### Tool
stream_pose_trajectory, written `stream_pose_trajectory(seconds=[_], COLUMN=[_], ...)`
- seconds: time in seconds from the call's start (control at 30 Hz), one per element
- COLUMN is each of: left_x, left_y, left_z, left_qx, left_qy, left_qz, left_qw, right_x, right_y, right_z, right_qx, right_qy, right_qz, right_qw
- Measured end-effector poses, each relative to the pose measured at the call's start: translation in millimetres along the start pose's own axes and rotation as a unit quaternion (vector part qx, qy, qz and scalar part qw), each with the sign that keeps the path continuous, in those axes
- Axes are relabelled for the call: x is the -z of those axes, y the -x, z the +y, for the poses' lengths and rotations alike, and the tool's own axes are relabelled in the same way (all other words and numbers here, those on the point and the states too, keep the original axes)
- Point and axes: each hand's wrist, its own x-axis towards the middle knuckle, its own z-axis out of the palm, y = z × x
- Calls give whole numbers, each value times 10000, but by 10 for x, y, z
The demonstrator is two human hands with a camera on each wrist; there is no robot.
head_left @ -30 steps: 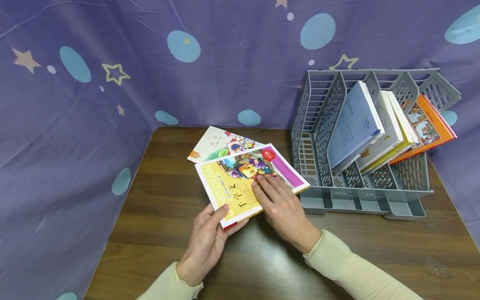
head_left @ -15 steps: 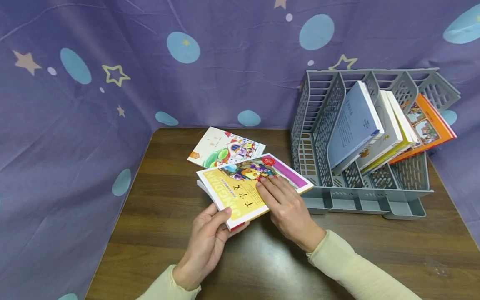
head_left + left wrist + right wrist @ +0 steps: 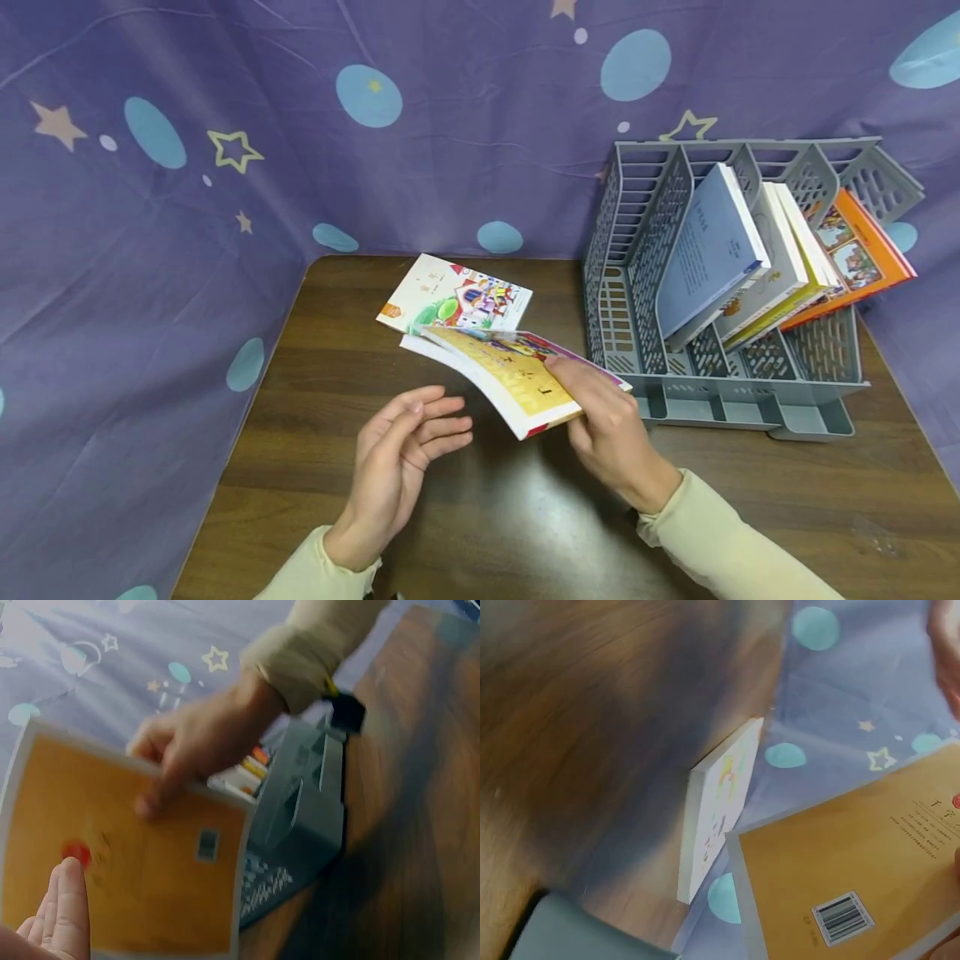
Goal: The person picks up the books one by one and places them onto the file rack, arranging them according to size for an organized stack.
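My right hand (image 3: 618, 437) grips a yellow paperback book (image 3: 517, 379) by its near right edge, thumb on the front cover. The book hangs tilted above the table, its left side bending down. Its orange back cover (image 3: 847, 847), with a barcode, faces the right wrist view. Just left of the book my left hand (image 3: 397, 462) stays apart from it, fingers loosely extended and holding nothing. Behind lies a white picture book (image 3: 461, 296) flat on the table, its near edge partly overlapped by the yellow book in the head view.
A grey desktop file rack (image 3: 750, 385) stands at the back right. Leaning in its slots are a blue book (image 3: 708, 250), several white and yellow books, and an orange book (image 3: 870, 262). A purple patterned curtain (image 3: 420, 183) borders the wooden table (image 3: 292, 450).
My left hand has let go of the book and moved down and left. My right hand, earlier lying over the cover, now grips the edge and has turned the book to tilt leftward.
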Motion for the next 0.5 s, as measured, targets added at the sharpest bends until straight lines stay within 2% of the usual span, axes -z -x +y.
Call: stream_pose_trajectory(seconds=[0.13, 0.3, 0.5], left_x=[120, 260, 402], left_y=[-57, -163, -293], left_z=[-20, -54, -103], left_qx=[54, 408, 702], left_qy=[-348, -920, -1303], left_qz=[500, 1352, 1812], left_qw=[9981, 9857, 9722], right_x=[81, 232, 405], right_y=[-30, -81, -101], right_z=[-37, -77, -73], right_qx=[-492, -892, -1018], right_qy=[-465, -591, -629], right_qz=[468, 741, 1265], right_qw=[9966, 9915, 9847])
